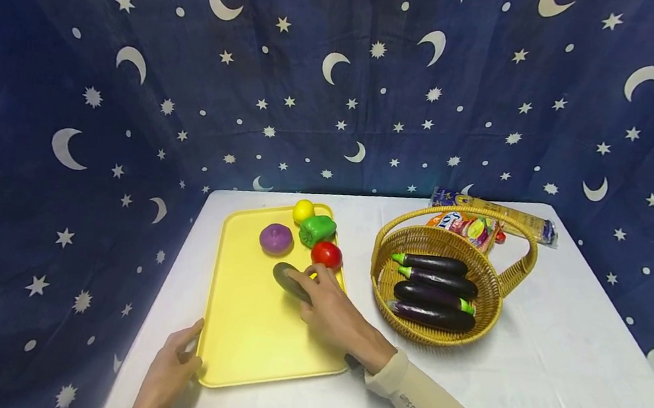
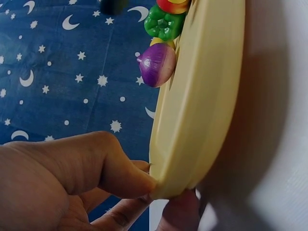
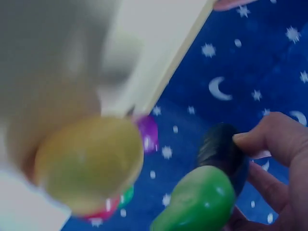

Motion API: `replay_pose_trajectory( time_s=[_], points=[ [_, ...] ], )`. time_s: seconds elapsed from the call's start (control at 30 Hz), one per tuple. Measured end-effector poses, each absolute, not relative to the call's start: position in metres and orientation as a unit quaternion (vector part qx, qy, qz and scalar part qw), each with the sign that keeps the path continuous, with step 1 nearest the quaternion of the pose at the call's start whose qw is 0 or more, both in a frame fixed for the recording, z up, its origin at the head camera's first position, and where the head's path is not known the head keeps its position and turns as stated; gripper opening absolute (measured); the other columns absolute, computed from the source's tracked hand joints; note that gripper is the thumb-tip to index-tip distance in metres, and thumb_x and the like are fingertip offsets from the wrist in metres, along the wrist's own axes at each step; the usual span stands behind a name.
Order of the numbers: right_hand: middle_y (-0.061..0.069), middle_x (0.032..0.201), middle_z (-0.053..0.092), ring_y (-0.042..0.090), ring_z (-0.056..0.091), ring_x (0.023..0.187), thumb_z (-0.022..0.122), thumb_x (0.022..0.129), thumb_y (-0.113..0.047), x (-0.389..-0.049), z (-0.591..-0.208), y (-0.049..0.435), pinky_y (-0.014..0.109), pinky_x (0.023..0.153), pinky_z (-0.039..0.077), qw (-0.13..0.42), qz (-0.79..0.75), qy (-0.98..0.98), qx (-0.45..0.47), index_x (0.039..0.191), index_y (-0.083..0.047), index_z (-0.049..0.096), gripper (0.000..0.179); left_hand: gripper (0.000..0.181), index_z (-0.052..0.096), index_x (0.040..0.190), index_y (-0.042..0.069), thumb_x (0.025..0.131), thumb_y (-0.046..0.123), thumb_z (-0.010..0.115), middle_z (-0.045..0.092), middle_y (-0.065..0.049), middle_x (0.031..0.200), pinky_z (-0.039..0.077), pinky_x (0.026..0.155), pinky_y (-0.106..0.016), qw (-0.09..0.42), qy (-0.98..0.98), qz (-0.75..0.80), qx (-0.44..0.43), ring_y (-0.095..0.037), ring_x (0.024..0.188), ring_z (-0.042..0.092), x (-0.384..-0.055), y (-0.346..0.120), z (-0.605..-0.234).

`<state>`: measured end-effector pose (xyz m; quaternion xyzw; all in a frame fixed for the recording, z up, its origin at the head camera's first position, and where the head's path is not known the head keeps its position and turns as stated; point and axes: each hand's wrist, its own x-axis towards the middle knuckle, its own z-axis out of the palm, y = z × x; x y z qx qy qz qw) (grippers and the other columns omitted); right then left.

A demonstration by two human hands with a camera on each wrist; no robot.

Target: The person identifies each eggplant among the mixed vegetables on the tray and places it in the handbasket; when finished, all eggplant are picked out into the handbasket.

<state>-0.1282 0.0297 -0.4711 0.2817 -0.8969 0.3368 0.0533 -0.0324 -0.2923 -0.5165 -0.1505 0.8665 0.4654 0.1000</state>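
My right hand [image 1: 330, 311] holds an eggplant [image 1: 289, 280] above the yellow tray [image 1: 242, 328], its dark end poking out past the fingers. In the right wrist view the thumb presses the eggplant's dark body [image 3: 219, 147], and its green cap [image 3: 202, 197] faces the camera. At the tray's near left corner, my left hand [image 1: 169, 363] pinches the rim, with a finger under the edge in the left wrist view. A purple onion [image 1: 276, 239], a lemon [image 1: 303, 211], a green bell pepper [image 1: 317, 231] and a tomato [image 1: 327, 256] sit at the tray's far end.
A yellowish fruit [image 3: 91, 163] lies near the right hand, mostly hidden in the head view. Right of the tray stands a wicker basket [image 1: 442, 243] with several eggplants [image 1: 434, 295]. Behind it lie a pasta packet [image 1: 517, 220] and a colourful bag [image 1: 462, 225].
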Motion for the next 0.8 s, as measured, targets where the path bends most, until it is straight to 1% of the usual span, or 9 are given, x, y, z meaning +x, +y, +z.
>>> replay_pose_trajectory(
  time_s=[0.1, 0.2, 0.4, 0.57, 0.7, 0.8],
  points=[
    [0.003, 0.129, 0.053, 0.018, 0.053, 0.116, 0.071, 0.091, -0.002, -0.126, -0.461, 0.049, 0.031, 0.091, 0.057, 0.099, 0.350, -0.887, 0.283, 0.153, -0.024, 0.057, 0.068, 0.082, 0.037, 0.165, 0.011, 0.088, -0.003, 0.061, 0.041, -0.021, 0.164, 0.053, 0.079, -0.020, 0.103, 0.870, 0.457, -0.153, -0.038, 0.129, 0.061, -0.033, -0.292, -0.514],
    [0.006, 0.132, 0.054, 0.020, 0.058, 0.115, 0.073, 0.091, 0.000, -0.123, -0.451, 0.068, 0.032, 0.093, 0.060, 0.121, 0.370, -0.876, 0.284, 0.154, -0.024, 0.057, 0.069, 0.083, 0.035, 0.166, 0.011, 0.088, -0.003, 0.061, 0.039, -0.020, 0.164, 0.053, 0.079, -0.020, 0.107, 0.872, 0.453, -0.153, -0.039, 0.130, 0.060, -0.034, -0.292, -0.512],
    [0.010, 0.134, 0.054, 0.020, 0.061, 0.112, 0.075, 0.092, 0.000, -0.115, -0.435, 0.106, 0.034, 0.092, 0.062, 0.147, 0.369, -0.868, 0.298, 0.154, -0.022, 0.058, 0.068, 0.083, 0.034, 0.167, 0.011, 0.089, -0.002, 0.060, 0.038, -0.022, 0.165, 0.053, 0.079, -0.020, 0.115, 0.874, 0.447, -0.151, -0.040, 0.131, 0.059, -0.035, -0.292, -0.515],
    [0.009, 0.136, 0.055, 0.020, 0.059, 0.117, 0.079, 0.090, -0.001, -0.107, -0.430, 0.136, 0.036, 0.093, 0.062, 0.171, 0.339, -0.873, 0.306, 0.154, -0.023, 0.057, 0.071, 0.083, 0.035, 0.166, 0.011, 0.089, -0.002, 0.061, 0.039, -0.023, 0.163, 0.052, 0.077, -0.020, 0.116, 0.877, 0.440, -0.155, -0.040, 0.130, 0.058, -0.036, -0.293, -0.516],
    [0.007, 0.140, 0.055, 0.017, 0.058, 0.118, 0.080, 0.088, -0.001, -0.100, -0.431, 0.158, 0.033, 0.090, 0.062, 0.179, 0.314, -0.883, 0.299, 0.155, -0.026, 0.057, 0.075, 0.082, 0.036, 0.166, 0.010, 0.088, -0.003, 0.062, 0.040, -0.024, 0.162, 0.053, 0.076, -0.020, 0.110, 0.879, 0.440, -0.149, -0.040, 0.128, 0.060, -0.036, -0.294, -0.516],
    [0.007, 0.142, 0.055, 0.018, 0.056, 0.122, 0.081, 0.087, -0.001, -0.098, -0.430, 0.178, 0.035, 0.090, 0.062, 0.180, 0.286, -0.895, 0.293, 0.155, -0.027, 0.057, 0.077, 0.081, 0.037, 0.165, 0.009, 0.089, -0.002, 0.062, 0.041, -0.024, 0.162, 0.052, 0.079, -0.020, 0.105, 0.884, 0.433, -0.143, -0.043, 0.130, 0.061, -0.036, -0.294, -0.516]
  ],
)
